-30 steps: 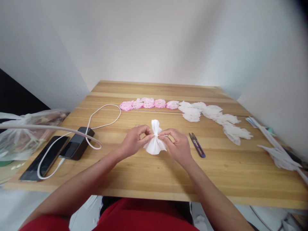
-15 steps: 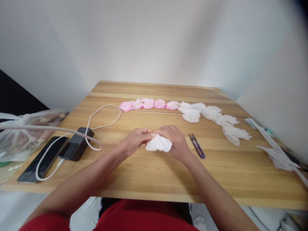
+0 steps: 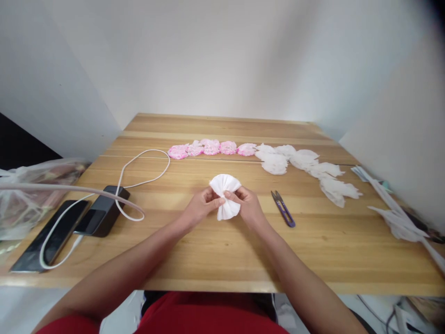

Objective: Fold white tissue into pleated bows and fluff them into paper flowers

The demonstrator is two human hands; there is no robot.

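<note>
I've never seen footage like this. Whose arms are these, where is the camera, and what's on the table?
There is no machine here: these are a person's two bare arms, filmed by one camera worn on their head, looking forward and down. The left hand and right hand pinch a white tissue bundle at its middle, so it fans out above and below. On the wooden table, farther back, lie a row of pink paper flowers and white paper flowers. Purple snips lie right of the hands. To the left are a phone, a black charging block and a white cable.
</note>
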